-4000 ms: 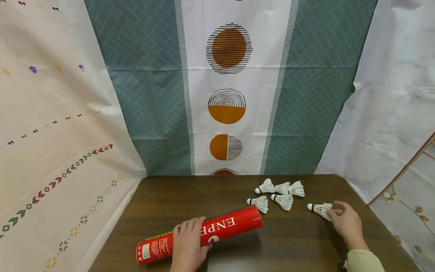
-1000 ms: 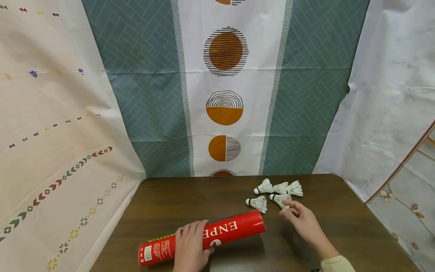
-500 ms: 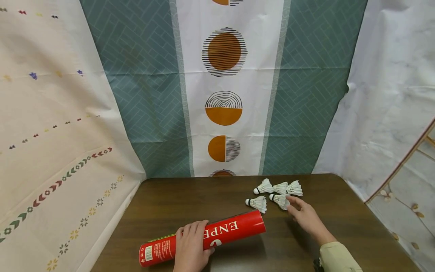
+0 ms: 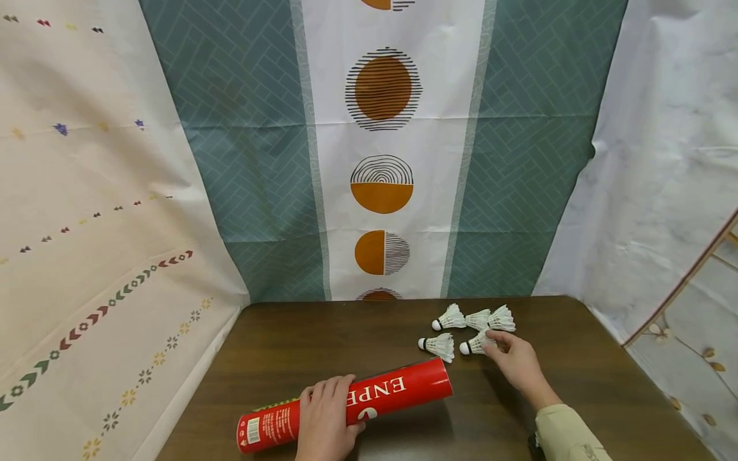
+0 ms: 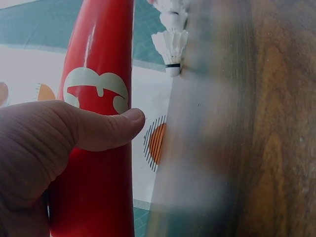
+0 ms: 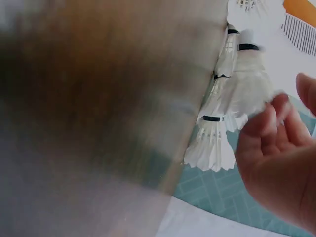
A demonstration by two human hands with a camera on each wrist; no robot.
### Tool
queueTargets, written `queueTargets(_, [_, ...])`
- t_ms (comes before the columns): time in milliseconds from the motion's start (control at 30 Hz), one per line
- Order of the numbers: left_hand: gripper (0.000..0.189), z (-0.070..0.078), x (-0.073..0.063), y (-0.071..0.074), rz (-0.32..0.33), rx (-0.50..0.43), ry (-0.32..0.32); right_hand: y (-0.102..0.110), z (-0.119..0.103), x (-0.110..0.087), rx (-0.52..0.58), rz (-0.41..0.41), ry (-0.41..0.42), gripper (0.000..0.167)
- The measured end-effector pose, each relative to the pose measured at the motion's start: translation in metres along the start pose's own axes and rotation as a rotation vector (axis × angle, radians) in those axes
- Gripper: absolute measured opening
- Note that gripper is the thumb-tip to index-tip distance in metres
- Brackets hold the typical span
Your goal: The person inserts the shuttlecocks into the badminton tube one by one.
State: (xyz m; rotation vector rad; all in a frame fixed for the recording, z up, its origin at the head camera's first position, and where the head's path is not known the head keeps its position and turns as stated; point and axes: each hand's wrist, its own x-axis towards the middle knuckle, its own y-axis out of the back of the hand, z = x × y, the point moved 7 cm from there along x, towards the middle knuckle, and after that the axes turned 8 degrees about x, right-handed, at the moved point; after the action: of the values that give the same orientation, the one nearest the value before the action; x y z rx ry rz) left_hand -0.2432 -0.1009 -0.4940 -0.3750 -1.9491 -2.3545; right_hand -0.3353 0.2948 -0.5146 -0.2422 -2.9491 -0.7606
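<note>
A red shuttlecock tube (image 4: 403,389) with white lettering lies aslant over the table, its right end raised. My left hand (image 4: 327,419) grips it around the middle, and in the left wrist view the thumb (image 5: 111,129) lies across the red wall. My right hand (image 4: 517,366) pinches the feather skirt of a white shuttlecock (image 4: 474,346), whose cork points left. In the right wrist view the curled fingertips (image 6: 269,111) are at the skirt edge of this shuttlecock (image 6: 247,81). Left of it lies another shuttlecock (image 4: 438,346).
Behind the held one, several more shuttlecocks (image 4: 448,318) lie in a row near the back edge of the dark wooden table (image 4: 323,339). A patterned cloth (image 4: 380,250) hangs behind the table, with more cloths at the left and right.
The shuttlecock at the far right is gone from the table. My right hand has moved left to another one and taken its skirt; that cork has swung toward me. The left hand keeps its grip.
</note>
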Motion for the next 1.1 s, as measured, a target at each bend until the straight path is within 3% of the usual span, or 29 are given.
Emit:
queueTargets(100, [0.088,0.001,0.001,-0.001,-0.012,-0.002,0.004,0.008,-0.003,-0.005,0.056,0.075,-0.031,0.035])
queueTargets(167, [0.088,0.001,0.001,-0.001,-0.018,-0.002,0.007,0.009,-0.004,-0.009,0.149,0.086,-0.069,0.034])
queueTargets(333, [0.088,0.001,0.001,-0.002,-0.005,0.007,0.008,0.000,-0.015,-0.025,0.427,0.057,-0.132,0.037])
queueTargets(433, [0.089,0.001,0.001,-0.002,0.007,0.010,0.008,-0.012,-0.030,-0.034,0.524,0.018,-0.143,0.034])
queueTargets(700, [0.088,-0.002,0.001,-0.003,-0.007,0.010,0.034,-0.049,-0.065,-0.060,0.604,-0.182,-0.124,0.029])
queueTargets(867, [0.088,-0.004,-0.001,0.002,0.031,0.003,0.037,-0.064,-0.077,-0.071,0.630,-0.313,-0.098,0.035])
queueTargets(1100, [0.087,-0.004,-0.001,0.003,0.044,-0.010,0.034,-0.071,-0.081,-0.078,0.625,-0.280,-0.034,0.040])
